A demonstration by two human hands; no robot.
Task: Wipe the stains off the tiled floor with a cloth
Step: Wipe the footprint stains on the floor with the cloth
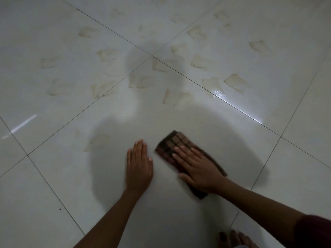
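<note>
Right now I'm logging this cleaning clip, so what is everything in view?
Tiled floor: one, glossy off-white with dark grout lines, fills the view.
Stains: many, tan-beige patches, spread over the far tiles; one faint patch near the left hand.
Cloth: one, brown checked, flat on the floor under the right hand.
Left hand: flat on bare tile, beside the cloth.
Right hand: palm pressed on the cloth.
Toes: bare, bottom right edge.

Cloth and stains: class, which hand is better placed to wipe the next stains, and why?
Right. The right hand already lies flat on the cloth, so it probably only needs to push forward toward the stains. The left hand rests bare on the tiled floor, apparently bracing.
</note>
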